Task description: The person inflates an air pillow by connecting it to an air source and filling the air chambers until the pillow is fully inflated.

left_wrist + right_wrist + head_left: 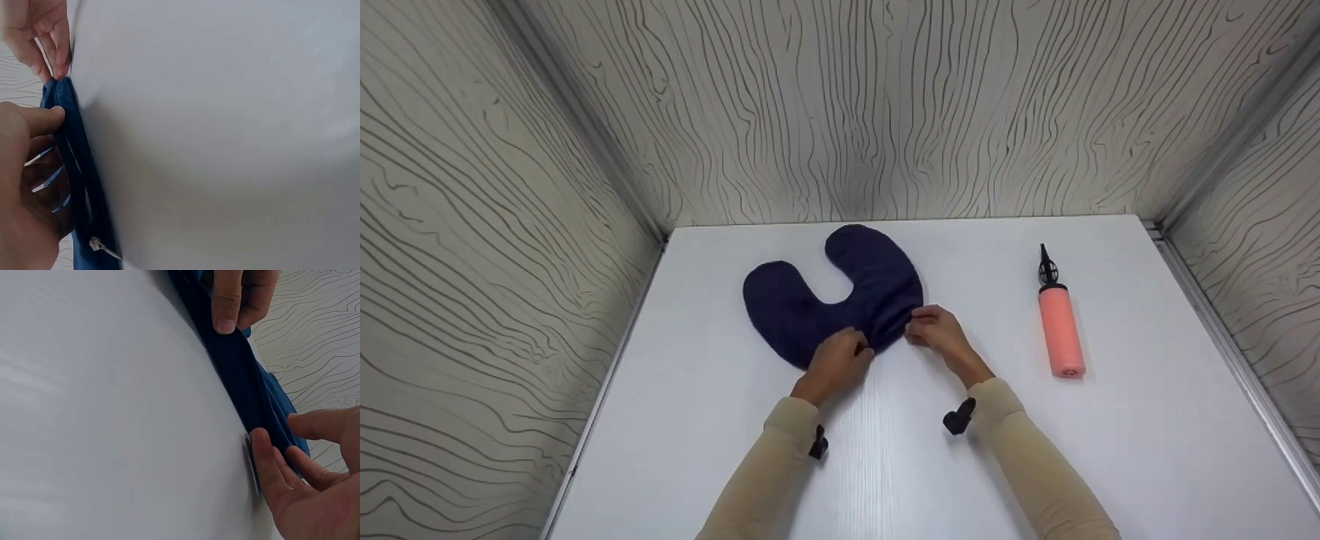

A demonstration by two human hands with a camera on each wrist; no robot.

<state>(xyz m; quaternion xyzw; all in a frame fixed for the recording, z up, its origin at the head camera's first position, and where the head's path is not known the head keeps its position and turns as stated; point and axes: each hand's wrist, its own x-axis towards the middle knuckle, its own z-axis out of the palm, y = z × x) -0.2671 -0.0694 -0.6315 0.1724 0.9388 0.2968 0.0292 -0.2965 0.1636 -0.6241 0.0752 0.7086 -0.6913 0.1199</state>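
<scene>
A dark blue U-shaped neck pillow point(877, 262) lies flat on the white table, its opening toward the back. My left hand point(840, 360) grips its near edge; in the left wrist view the thumb presses on the fabric beside a zipper, with the metal zipper pull point(95, 244) hanging lower along the edge. My right hand point(937, 330) is farther right on the same edge. In the right wrist view its thumb and fingertips point(261, 439) hold the folded blue fabric point(242, 377) from both sides.
A pink hand pump point(1061, 330) with a black nozzle lies on the table point(1140, 450) to the right. Wood-grain patterned panels point(885, 112) stand behind and at both sides. Both sleeved wrists carry small black cameras point(958, 417).
</scene>
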